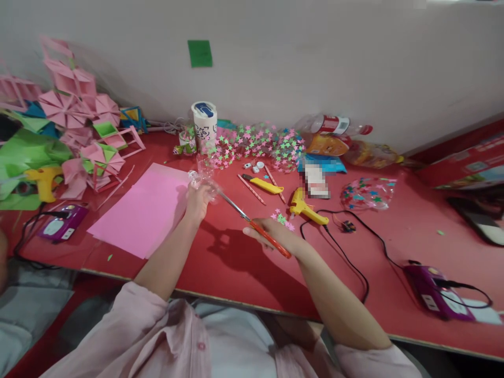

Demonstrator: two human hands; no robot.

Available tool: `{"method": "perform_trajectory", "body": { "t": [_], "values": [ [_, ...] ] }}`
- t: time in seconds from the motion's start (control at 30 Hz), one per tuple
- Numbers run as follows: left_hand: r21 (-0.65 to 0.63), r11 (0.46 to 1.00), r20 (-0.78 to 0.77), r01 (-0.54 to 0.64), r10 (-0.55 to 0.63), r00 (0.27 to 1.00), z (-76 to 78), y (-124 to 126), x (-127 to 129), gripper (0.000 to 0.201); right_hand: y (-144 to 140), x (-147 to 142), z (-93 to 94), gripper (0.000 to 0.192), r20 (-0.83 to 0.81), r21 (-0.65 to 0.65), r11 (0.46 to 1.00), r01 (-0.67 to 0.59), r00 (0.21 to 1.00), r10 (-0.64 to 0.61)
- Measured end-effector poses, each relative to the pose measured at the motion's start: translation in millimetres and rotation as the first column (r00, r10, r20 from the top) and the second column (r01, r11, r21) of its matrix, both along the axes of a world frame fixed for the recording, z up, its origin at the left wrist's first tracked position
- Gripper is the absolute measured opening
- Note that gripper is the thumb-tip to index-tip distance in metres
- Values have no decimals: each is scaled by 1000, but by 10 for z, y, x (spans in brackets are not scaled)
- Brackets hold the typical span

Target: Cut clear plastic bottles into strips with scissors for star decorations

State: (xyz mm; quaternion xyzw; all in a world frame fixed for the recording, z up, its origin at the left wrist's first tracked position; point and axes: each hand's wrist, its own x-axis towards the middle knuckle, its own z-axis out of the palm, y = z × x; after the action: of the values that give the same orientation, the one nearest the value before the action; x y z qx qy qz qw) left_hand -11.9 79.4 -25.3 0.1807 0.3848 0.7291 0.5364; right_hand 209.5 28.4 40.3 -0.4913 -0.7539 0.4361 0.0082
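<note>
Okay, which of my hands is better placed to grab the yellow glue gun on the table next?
Probably the right hand: it lies just beside the yellow glue gun, though it holds the scissors. The left hand is farther off, gripping the clear plastic piece.

My red tabletop (236, 273) carries a pink paper sheet (142, 215), yellow glue gun (305, 207), yellow utility knife (264, 184), scattered paper stars (281, 218) and a purple power strip (437, 290).
</note>
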Motion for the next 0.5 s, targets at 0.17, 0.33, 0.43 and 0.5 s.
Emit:
{"method": "perform_trajectory", "body": {
  "t": [0.17,0.33,0.43,0.5],
  "values": [
    [-2,999,33,-52,52,998,-1,16,-30,35,7,-30,-45,57,40,-31,999,-24,999,26],
    [-22,999,-8,-43,43,999,14,-3,35,38,-64,-90,-129,54,-10,-91,991,97,995,-98],
    [-9,999,-67,-34,33,997,10,-40,112,42,-123,-129,-126,54,-50,-139,979,151,986,-159],
    [-7,1000,-107,-27,26,994,-4,-65,153,43,-148,-139,-120,54,-78,-161,972,173,979,-187]
  ]
}}
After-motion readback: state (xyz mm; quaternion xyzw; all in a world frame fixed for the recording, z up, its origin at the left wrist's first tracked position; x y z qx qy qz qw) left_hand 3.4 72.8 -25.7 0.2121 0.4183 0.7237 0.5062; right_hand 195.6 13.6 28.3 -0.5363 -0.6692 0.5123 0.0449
